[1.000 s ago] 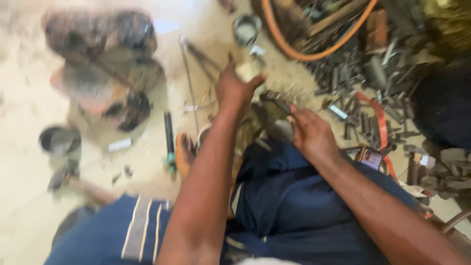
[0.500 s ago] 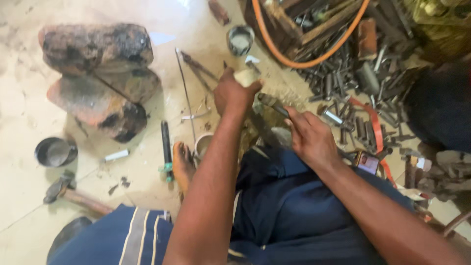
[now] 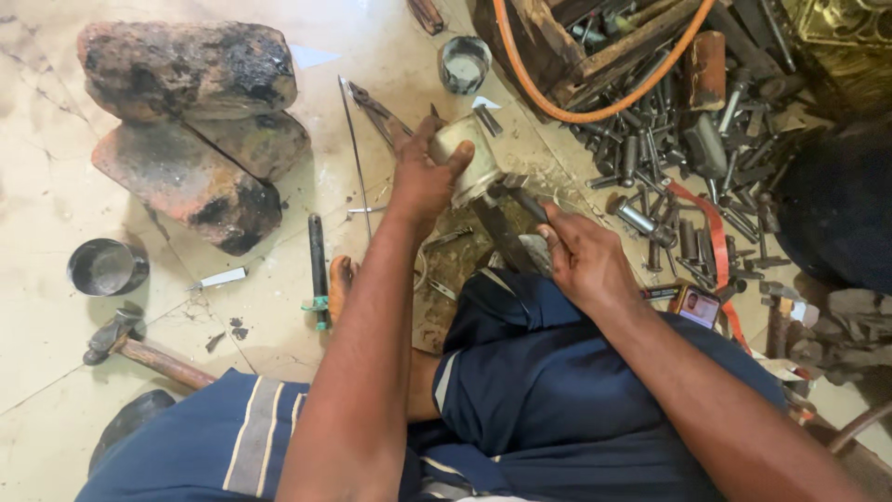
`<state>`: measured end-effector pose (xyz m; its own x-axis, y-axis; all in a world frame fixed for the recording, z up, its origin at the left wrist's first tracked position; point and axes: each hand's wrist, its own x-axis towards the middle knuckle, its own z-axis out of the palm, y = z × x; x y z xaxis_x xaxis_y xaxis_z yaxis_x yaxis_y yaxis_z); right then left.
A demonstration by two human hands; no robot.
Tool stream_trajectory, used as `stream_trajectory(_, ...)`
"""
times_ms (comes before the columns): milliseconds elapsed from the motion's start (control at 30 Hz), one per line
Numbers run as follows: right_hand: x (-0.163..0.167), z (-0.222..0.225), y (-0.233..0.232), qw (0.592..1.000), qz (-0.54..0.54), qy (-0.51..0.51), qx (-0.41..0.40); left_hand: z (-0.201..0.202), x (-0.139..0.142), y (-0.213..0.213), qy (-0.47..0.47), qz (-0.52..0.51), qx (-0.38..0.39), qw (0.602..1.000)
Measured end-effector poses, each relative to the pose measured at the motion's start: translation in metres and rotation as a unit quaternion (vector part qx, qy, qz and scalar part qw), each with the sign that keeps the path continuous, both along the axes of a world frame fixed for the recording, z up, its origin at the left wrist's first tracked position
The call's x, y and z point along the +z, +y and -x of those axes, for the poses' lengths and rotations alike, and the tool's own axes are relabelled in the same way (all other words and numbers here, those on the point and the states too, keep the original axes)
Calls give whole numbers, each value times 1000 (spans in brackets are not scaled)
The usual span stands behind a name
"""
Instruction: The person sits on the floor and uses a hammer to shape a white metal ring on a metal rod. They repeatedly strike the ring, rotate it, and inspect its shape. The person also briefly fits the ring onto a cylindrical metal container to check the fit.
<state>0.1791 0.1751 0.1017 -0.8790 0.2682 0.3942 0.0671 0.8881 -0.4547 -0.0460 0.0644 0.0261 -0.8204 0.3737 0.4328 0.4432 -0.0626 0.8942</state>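
I sit on the floor in dark blue shorts. My left hand [image 3: 423, 177] grips a small pale metal cup [image 3: 467, 163], held on its side over my knees. My right hand [image 3: 583, 256] holds a dark metal tool [image 3: 516, 191] whose jaws meet the cup's lower edge. A flat metal piece [image 3: 506, 237] stands under the cup between my hands. My bare foot [image 3: 340, 284] rests on the floor to the left.
Three blackened stone blocks [image 3: 190, 121] are stacked at the upper left. A small dark bowl [image 3: 105, 267], a hammer [image 3: 139, 349], a dark rod [image 3: 318, 265], pliers [image 3: 376, 107] and a tin [image 3: 463, 65] lie about. A pile of metal punches [image 3: 692, 158] and an orange hose [image 3: 604, 102] fill the right.
The view has steadied and come closer. My left hand has turned the cup lower toward my right hand, which has brought the tool up against the cup.
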Motion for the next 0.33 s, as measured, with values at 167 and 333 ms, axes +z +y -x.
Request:
stream_trajectory(167, 11, 0, -3, 999, -43, 6, -13, 0, 32, -7, -174, 111, -74, 976)
stream_trajectory(333, 29, -2, -13, 997, -1, 24, -69, 0, 53, -10, -160, 157, -31, 974)
